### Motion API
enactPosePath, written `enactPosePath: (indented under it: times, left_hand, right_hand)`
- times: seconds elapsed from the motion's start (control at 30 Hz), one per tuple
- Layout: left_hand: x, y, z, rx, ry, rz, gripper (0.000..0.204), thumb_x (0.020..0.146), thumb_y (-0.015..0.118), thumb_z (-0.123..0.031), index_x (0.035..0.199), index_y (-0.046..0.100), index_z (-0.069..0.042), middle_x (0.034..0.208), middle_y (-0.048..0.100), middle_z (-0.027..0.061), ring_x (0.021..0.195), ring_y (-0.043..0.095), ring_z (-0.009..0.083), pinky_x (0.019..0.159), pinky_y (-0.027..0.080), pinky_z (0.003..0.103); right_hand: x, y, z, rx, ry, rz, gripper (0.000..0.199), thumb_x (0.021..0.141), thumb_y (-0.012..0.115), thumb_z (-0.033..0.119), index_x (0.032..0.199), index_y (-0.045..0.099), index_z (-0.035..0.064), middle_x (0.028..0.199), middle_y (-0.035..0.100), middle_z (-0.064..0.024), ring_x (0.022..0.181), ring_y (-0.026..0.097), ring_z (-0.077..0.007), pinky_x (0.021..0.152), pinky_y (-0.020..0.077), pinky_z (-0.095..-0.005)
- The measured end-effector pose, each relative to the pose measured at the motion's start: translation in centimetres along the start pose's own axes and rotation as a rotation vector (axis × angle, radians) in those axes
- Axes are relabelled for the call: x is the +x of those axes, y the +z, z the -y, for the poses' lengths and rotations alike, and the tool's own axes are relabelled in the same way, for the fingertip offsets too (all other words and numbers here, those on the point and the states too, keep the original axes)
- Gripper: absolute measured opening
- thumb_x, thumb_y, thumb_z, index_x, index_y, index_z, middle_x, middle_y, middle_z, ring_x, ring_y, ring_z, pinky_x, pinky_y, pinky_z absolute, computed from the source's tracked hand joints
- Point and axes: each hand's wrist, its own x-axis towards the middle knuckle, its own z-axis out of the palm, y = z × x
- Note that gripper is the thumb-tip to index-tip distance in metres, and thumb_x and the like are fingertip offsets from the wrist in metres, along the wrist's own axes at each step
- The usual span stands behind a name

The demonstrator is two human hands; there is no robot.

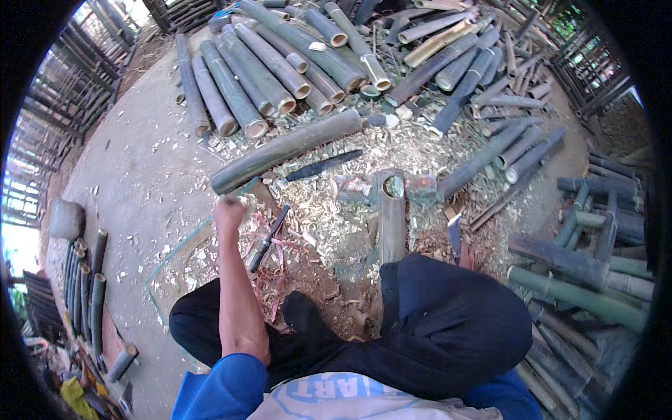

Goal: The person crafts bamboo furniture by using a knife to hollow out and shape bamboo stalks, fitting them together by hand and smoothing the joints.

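My left hand [229, 209] is a closed, slightly blurred fist beside the near end of a long bamboo pole [287, 152]; anything inside the fist is too small to see. Past my right knee, only part of my right hand [466, 257] shows, next to the blade of a knife [455, 236] that it appears to grip; the fingers are mostly hidden. A cut bamboo tube [392, 227] runs out from my legs, its hollow end over a low crosswise block [423, 187]. On the ground lie a dark-handled blade [269, 238] and a long dark flat piece [324, 165].
Bamboo lengths [260, 66] are piled at the far side, with more bamboo [588, 294] stacked at right. Pale chips [315, 210] cover the ground. Pink string [276, 262] lies near my left leg. A stone [66, 219] and upright tubes [96, 301] stand at left.
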Motion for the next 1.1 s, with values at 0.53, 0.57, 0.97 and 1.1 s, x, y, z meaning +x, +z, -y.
enactPosePath:
  times: [0.53,0.57,0.97,1.1]
  left_hand:
    - [-7.1,-4.8,-10.1,-0.263,0.342,-0.134,0.019,0.079,0.076,-0.010,0.094,0.070,-0.001,0.077,0.064,0.0025,0.070,0.056,0.0097,0.063,0.047,0.030]
    - [-7.5,-5.9,-12.7,-0.303,0.404,-0.229,0.019,0.083,0.075,-0.012,0.097,0.070,-0.001,0.079,0.064,0.0033,0.072,0.055,0.0103,0.064,0.046,0.030]
    - [-16.4,15.2,-30.3,0.062,0.900,0.635,0.038,0.092,0.074,-0.033,0.107,0.053,-0.006,0.094,0.067,0.0209,0.091,0.067,0.0429,0.077,0.050,0.049]
    - [-23.4,21.1,-34.0,-0.019,1.229,0.711,0.028,0.087,0.072,-0.020,0.109,0.058,-0.010,0.096,0.068,0.0150,0.090,0.068,0.0394,0.074,0.053,0.048]
  right_hand:
    - [-15.7,-2.1,3.6,0.314,0.222,0.269,0.071,0.079,0.077,0.026,0.140,0.049,0.0038,0.123,0.056,-0.0196,0.115,0.055,-0.0389,0.098,0.0450,-0.0512]
    - [-15.8,-2.2,4.0,0.349,0.213,0.312,0.071,0.079,0.077,0.027,0.140,0.049,0.0037,0.123,0.056,-0.0195,0.114,0.056,-0.0386,0.098,0.0453,-0.0508]
    - [-19.5,-4.1,3.0,0.703,0.384,0.348,0.078,0.075,0.078,0.030,0.141,0.047,0.0018,0.119,0.060,-0.0177,0.107,0.062,-0.0342,0.095,0.0496,-0.0471]
    - [-18.9,-5.5,2.6,0.861,0.440,0.310,0.081,0.073,0.078,0.031,0.141,0.047,0.0011,0.118,0.062,-0.0171,0.105,0.064,-0.0327,0.094,0.0510,-0.0458]
